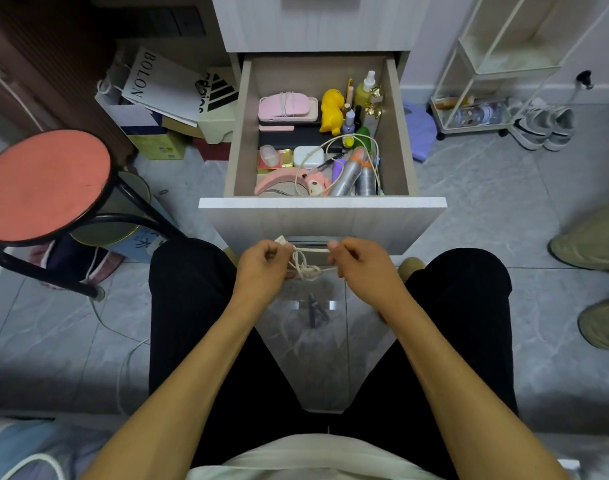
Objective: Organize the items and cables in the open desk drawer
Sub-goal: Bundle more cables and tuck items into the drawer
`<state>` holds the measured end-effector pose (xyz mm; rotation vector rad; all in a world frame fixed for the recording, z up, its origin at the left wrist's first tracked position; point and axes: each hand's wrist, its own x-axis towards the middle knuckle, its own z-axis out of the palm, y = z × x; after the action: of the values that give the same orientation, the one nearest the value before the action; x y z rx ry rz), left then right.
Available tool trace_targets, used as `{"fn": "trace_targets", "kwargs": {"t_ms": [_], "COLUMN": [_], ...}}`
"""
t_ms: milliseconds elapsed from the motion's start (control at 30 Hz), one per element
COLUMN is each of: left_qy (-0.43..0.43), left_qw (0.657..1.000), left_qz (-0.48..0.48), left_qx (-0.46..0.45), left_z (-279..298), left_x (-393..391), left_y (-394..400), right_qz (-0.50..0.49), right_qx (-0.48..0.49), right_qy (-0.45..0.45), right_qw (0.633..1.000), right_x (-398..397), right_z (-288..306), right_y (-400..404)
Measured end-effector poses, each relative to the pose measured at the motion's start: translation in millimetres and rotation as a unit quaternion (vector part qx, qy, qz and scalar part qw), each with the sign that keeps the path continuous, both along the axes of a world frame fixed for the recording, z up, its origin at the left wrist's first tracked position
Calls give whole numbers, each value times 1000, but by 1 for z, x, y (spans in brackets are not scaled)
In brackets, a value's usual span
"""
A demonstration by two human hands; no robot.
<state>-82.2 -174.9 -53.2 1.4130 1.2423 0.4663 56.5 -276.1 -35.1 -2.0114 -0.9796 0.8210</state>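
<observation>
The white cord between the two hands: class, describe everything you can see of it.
The white cord is thin and looks smooth. One short stretch runs taut between the left hand and the right hand, which both pinch it. Below that, it bunches into a small tangle of loops, held in front of the open drawer, above the floor.

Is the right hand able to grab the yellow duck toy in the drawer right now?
Probably not yet. The right hand and left hand both pinch the white cable. The yellow duck toy lies uncovered in the open drawer, so a freed hand likely could.
</observation>
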Motion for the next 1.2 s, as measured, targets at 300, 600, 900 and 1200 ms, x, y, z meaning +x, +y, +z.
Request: {"fn": "trace_targets", "kwargs": {"t_ms": [300, 600, 900, 1200], "left_qy": [122, 94, 54, 33], "left_qw": [939, 927, 969, 990], "left_qz": [-222, -213, -105, -23], "left_qx": [230, 293, 216, 135], "left_z": [2, 3, -1, 2], "left_x": [-2, 1, 1, 7], "left_y": [14, -5, -3, -3], "right_qz": [-21, 94, 56, 87], "right_qx": [49, -44, -13, 13], "right_qy": [94, 15, -26, -139], "right_qw": [994, 994, 998, 986], "right_x": [-1, -1, -2, -5], "right_z": [-8, 4, 1, -7], "right_y": [-7, 2, 7, 12]}}
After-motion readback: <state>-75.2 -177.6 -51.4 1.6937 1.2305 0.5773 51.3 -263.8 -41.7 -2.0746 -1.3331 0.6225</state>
